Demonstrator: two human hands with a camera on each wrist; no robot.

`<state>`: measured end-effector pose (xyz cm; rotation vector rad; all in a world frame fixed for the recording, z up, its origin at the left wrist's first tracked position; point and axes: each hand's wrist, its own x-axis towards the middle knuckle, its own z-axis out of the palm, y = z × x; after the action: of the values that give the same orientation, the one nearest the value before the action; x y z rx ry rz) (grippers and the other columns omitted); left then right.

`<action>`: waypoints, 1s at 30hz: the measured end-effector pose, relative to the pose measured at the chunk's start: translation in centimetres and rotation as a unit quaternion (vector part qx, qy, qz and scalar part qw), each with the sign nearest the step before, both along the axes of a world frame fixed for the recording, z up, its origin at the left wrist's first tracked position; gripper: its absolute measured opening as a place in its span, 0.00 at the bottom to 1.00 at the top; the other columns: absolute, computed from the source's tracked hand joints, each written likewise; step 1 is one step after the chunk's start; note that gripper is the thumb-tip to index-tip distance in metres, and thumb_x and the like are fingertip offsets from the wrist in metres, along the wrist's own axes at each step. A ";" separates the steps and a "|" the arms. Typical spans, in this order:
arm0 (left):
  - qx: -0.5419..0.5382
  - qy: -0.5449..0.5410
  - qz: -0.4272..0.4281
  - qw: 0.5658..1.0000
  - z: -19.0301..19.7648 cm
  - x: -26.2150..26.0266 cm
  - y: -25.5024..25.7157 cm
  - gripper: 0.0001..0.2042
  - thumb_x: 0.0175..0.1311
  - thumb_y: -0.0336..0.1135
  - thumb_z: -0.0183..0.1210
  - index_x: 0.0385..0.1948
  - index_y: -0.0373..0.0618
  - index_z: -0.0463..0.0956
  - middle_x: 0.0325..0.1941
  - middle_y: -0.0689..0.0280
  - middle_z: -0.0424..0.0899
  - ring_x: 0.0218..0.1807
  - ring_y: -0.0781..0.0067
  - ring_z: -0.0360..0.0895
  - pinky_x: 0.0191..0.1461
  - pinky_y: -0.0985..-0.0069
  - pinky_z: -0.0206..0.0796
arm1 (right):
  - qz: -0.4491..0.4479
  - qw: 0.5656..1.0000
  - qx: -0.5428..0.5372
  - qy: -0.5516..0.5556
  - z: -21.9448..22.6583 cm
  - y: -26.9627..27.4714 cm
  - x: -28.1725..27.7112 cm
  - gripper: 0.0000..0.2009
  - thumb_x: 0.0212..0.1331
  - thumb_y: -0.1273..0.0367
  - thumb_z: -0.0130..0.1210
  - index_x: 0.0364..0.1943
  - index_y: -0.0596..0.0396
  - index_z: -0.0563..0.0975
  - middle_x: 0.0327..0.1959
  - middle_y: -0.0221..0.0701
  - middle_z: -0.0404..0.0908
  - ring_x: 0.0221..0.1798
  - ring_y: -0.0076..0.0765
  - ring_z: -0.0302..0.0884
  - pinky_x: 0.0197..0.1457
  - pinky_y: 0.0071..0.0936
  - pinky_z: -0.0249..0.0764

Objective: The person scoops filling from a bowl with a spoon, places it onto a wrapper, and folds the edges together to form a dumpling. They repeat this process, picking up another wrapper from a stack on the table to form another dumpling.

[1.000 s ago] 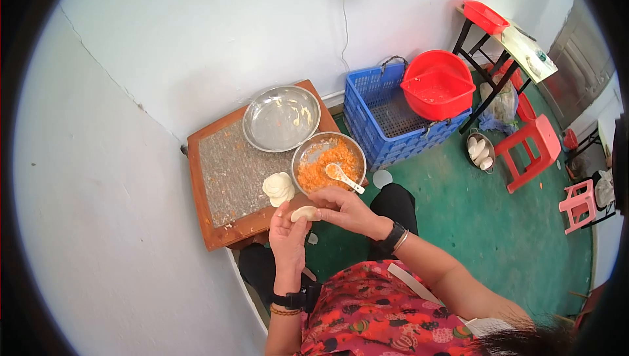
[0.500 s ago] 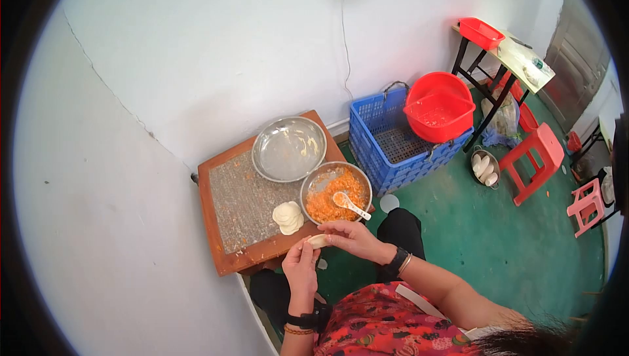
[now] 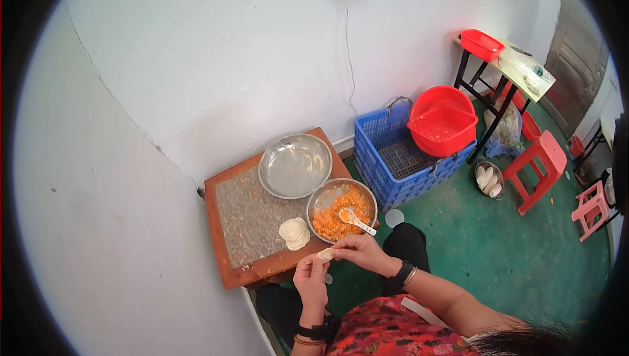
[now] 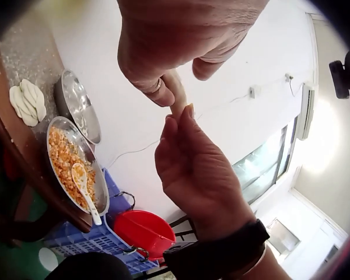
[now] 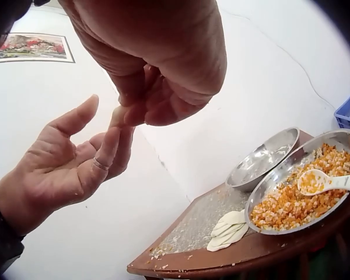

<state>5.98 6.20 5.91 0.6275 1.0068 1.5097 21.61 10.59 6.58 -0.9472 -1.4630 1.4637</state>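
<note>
A pale folded dumpling [image 3: 326, 255] is between the two hands, above the near edge of the small table. The left hand [image 3: 310, 285] holds it from below, its fingers against the dough and its thumb standing apart in the right wrist view. Thumb and fingers of the right hand [image 3: 368, 255] pinch one end of the dumpling; that tip shows in the left wrist view, while fingers cover much of the rest. Just beyond the hands lie a stack of round dough wrappers [image 3: 295, 233] and a steel bowl of orange-and-white filling [image 3: 331, 224] with a white spoon [image 3: 357, 222] in it.
A steel basin [image 3: 295, 189] with pale smears stands at the back of the table [image 3: 219, 238], by the wall. To its right are a blue crate [image 3: 386, 182] holding red basins [image 3: 444, 127], a bowl of white pieces [image 3: 488, 179] on the floor and a red stool [image 3: 540, 169].
The head view has tilted up, so table and hands sit lower in it. The right fingers, earlier stretched over the dumpling, now pinch its end. The dumpling stays between both hands.
</note>
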 end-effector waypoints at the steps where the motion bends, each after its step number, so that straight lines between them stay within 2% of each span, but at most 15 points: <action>1: 0.012 0.000 -0.003 1.000 0.9 0.2 -0.1 0.12 0.64 0.29 0.53 0.46 0.33 0.71 0.42 0.61 0.78 0.41 0.75 0.77 0.47 0.80 0.72 | -0.001 1.000 0.000 0.005 0.2 0.0 0.1 0.09 0.59 0.72 0.54 0.42 0.60 0.79 0.32 0.27 0.81 0.35 0.17 0.76 0.39 0.17 0.73; 5: 0.047 0.080 -0.015 0.996 0.8 0.3 0.0 0.13 0.63 0.28 0.55 0.47 0.32 0.72 0.42 0.63 0.77 0.40 0.76 0.77 0.45 0.81 0.72 | 0.002 1.000 0.004 0.017 1.0 -0.2 0.3 0.10 0.58 0.71 0.56 0.43 0.59 0.79 0.34 0.27 0.81 0.36 0.18 0.76 0.40 0.17 0.73; 10: 0.033 0.113 -0.008 0.993 0.4 0.2 0.1 0.08 0.61 0.26 0.56 0.38 0.32 0.77 0.40 0.64 0.77 0.38 0.78 0.77 0.42 0.83 0.72 | -0.009 0.998 -0.020 0.051 2.1 -0.7 0.0 0.10 0.57 0.70 0.58 0.41 0.59 0.79 0.35 0.28 0.81 0.38 0.20 0.77 0.41 0.18 0.73; 13: 0.053 0.137 -0.013 0.989 -0.5 0.3 0.0 0.07 0.62 0.26 0.55 0.38 0.32 0.76 0.40 0.64 0.78 0.38 0.77 0.77 0.44 0.81 0.72 | -0.002 0.986 0.162 -0.039 1.2 -0.2 0.1 0.08 0.56 0.70 0.58 0.38 0.58 0.80 0.34 0.29 0.81 0.37 0.25 0.77 0.40 0.21 0.72; 17: 0.097 0.222 -0.023 0.970 -0.3 0.3 0.0 0.08 0.62 0.25 0.55 0.41 0.31 0.75 0.41 0.63 0.78 0.39 0.77 0.77 0.45 0.81 0.71 | -0.022 0.988 0.138 -0.059 1.1 -0.5 -0.2 0.06 0.55 0.71 0.57 0.35 0.57 0.80 0.32 0.30 0.80 0.36 0.29 0.77 0.40 0.24 0.72; 20: 0.068 0.117 -0.030 0.990 0.4 0.6 -0.2 0.11 0.61 0.24 0.56 0.43 0.31 0.75 0.42 0.62 0.79 0.40 0.77 0.77 0.46 0.81 0.71 | -0.013 0.985 0.154 -0.071 1.7 -0.6 -0.1 0.06 0.56 0.71 0.57 0.35 0.57 0.80 0.32 0.30 0.80 0.36 0.30 0.76 0.41 0.25 0.71; 23: 0.052 0.157 -0.086 0.983 0.0 0.0 -0.3 0.12 0.60 0.25 0.57 0.44 0.30 0.76 0.41 0.62 0.81 0.40 0.78 0.77 0.45 0.83 0.69 | -0.006 0.982 0.177 -0.071 1.7 -0.6 0.0 0.06 0.56 0.72 0.56 0.36 0.58 0.80 0.33 0.31 0.79 0.36 0.31 0.76 0.41 0.25 0.71; 28: -0.007 0.083 -0.091 0.992 0.3 -0.2 -0.2 0.13 0.61 0.27 0.57 0.45 0.30 0.75 0.40 0.61 0.81 0.41 0.76 0.78 0.47 0.82 0.70 | -0.031 0.978 0.192 -0.073 1.7 -0.7 0.0 0.07 0.56 0.72 0.57 0.38 0.59 0.79 0.37 0.32 0.79 0.37 0.29 0.77 0.41 0.24 0.72; 30: -0.008 0.052 -0.076 0.996 0.4 -0.2 -0.1 0.13 0.61 0.27 0.57 0.45 0.31 0.75 0.41 0.60 0.81 0.41 0.75 0.78 0.47 0.82 0.70 | -0.029 0.997 0.070 0.016 1.2 -1.1 -0.2 0.07 0.56 0.72 0.57 0.38 0.59 0.79 0.36 0.31 0.79 0.36 0.26 0.77 0.40 0.22 0.72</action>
<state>5.75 6.09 6.30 0.7614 1.0246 1.3455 21.45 9.52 7.73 -0.8700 -1.4829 1.3108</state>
